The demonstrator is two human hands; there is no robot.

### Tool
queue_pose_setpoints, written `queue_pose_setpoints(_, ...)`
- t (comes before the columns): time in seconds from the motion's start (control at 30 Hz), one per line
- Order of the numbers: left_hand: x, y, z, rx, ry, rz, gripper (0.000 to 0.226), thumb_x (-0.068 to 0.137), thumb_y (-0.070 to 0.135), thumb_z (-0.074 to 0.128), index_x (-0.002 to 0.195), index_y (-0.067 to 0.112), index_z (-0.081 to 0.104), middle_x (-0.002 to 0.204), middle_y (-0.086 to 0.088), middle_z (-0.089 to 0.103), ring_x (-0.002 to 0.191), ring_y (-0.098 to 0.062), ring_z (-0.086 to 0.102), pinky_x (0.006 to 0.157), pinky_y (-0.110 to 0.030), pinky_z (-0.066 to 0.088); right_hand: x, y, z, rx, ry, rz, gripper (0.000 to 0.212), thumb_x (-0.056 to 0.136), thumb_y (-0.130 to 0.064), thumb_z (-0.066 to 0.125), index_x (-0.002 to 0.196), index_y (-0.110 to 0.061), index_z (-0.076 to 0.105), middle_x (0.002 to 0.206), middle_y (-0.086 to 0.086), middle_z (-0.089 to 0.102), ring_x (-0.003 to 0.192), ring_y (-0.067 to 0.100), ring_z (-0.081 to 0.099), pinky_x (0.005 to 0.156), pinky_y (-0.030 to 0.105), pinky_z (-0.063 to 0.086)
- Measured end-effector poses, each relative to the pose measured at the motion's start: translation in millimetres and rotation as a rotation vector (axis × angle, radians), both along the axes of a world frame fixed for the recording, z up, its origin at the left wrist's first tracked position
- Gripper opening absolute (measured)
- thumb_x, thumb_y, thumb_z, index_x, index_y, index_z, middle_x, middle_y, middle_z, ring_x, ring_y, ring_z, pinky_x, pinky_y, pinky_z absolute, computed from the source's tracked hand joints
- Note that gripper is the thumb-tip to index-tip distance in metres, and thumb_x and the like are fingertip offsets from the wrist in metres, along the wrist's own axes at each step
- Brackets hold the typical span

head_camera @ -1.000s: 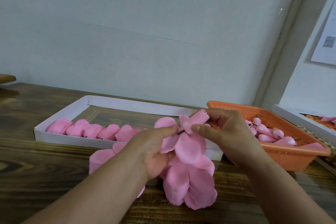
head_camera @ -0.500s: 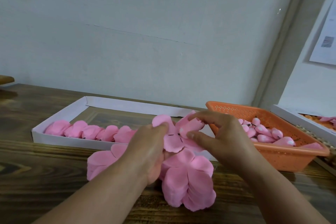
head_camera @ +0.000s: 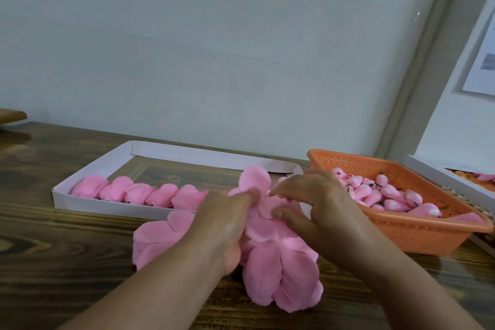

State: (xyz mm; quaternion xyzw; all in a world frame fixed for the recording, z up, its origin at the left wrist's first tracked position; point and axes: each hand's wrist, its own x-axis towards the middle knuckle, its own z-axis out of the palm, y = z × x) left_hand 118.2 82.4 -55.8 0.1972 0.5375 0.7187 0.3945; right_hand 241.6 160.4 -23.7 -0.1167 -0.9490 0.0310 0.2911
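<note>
Fingers [head_camera: 250, 195] of the left hand [head_camera: 227, 225] are curled close together and pinch the upper edge of a stack of pink fabric petals [head_camera: 281, 270]. One round petal stands up just above the fingertips. The right hand [head_camera: 324, 209] meets it from the right. Its index finger and thumb are bent into a narrow claw with their tips pressed on the same upper petals, and its other fingers arch loosely above.

The petals lie on the dark wooden bench [head_camera: 67, 262] at the near centre. They are soft, matte and overlapping, and fan out toward the near edge and to the left under the left wrist.

Both forearms come in from the near edge and converge over the stack, with the back of the right hand facing up.

Just beyond the hands sits a shallow white cardboard tray [head_camera: 88, 169] holding a row of pink fabric flowers [head_camera: 139, 191]. To the right stands an orange perforated plastic basket [head_camera: 401, 233] with small pink buds [head_camera: 388, 194] heaped inside.
</note>
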Motion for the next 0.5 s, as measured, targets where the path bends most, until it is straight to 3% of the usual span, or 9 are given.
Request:
queue_pose_setpoints(0.13, 2.3, 1.0, -3.6, -0.035, 0.183, -0.02, 0.016, 0.092, 0.015, 0.057, 0.094, 0.006, 0.07, 0.087, -0.016, 0.074, 0.077, -0.028, 0.072, 0.07, -0.043, 0.06, -3.4, 0.7, -3.5, 0.018, -0.024, -0.004, 0.009, 0.077, -0.022, 0.068, 0.081, -0.017, 0.073, 0.074, -0.008, 0.067, 0.073, 0.006, 0.05, 0.082, 0.026, 0.035)
queue_pose_setpoints(0.2, 1.4, 0.3, -3.4, -0.046, 0.235, -0.031, 0.019, 0.092, 0.017, 0.055, 0.092, 0.007, 0.071, 0.084, -0.013, 0.074, 0.075, -0.027, 0.071, 0.066, -0.038, 0.059, -3.9, 1.2, -3.0, -0.015, 0.005, -0.006, 0.007, 0.075, -0.02, 0.072, 0.078, -0.014, 0.072, 0.073, -0.006, 0.067, 0.072, 0.009, 0.052, 0.077, 0.026, 0.038)
queue_pose_setpoints(0.27, 1.3, -0.3, -2.1, -0.052, 0.28, -0.07, 0.022, 0.092, 0.019, 0.053, 0.088, 0.008, 0.072, 0.081, -0.014, 0.073, 0.071, -0.024, 0.069, 0.059, -0.03, 0.053, -2.2, 2.8, -0.8, -0.132, 0.076, 0.006, 0.009, 0.072, -0.018, 0.075, 0.075, -0.016, 0.067, 0.077, -0.005, 0.064, 0.075, 0.009, 0.053, 0.074, 0.016, 0.038)
queue_pose_setpoints(0.33, 2.8, -0.8, -1.3, -0.06, 0.335, -0.105, 0.025, 0.092, 0.023, 0.052, 0.087, 0.009, 0.072, 0.087, -0.017, 0.072, 0.077, -0.027, 0.069, 0.067, -0.034, 0.052, 0.1, 6.2, 0.6, -0.221, 0.128, 0.003, 0.02, 0.069, -0.018, 0.079, 0.077, -0.022, 0.061, 0.086, -0.009, 0.06, 0.083, 0.006, 0.054, 0.081, 0.009, 0.035)
queue_pose_setpoints(0.43, 3.6, -1.8, 0.1, -0.059, 0.375, -0.11, 0.023, 0.092, 0.021, 0.05, 0.092, 0.009, 0.069, 0.097, -0.018, 0.07, 0.092, -0.034, 0.066, 0.074, -0.038, 0.05, 2.7, 12.4, 1.0, -0.261, 0.097, -0.014, 0.02, 0.067, -0.023, 0.08, 0.076, -0.023, 0.062, 0.101, -0.015, 0.054, 0.099, 0.005, 0.052, 0.089, 0.021, 0.036)
queue_pose_setpoints(0.5, 1.8, -1.7, -0.3, -0.061, 0.393, -0.111, 0.019, 0.09, 0.014, 0.05, 0.085, 0.007, 0.067, 0.086, -0.017, 0.067, 0.083, -0.033, 0.064, 0.07, -0.036, 0.048, 4.0, 13.3, 0.7, -0.297, 0.057, 0.01, 0.02, 0.067, -0.027, 0.08, 0.073, -0.03, 0.061, 0.108, -0.021, 0.053, 0.105, -0.002, 0.05, 0.093, 0.021, 0.034)
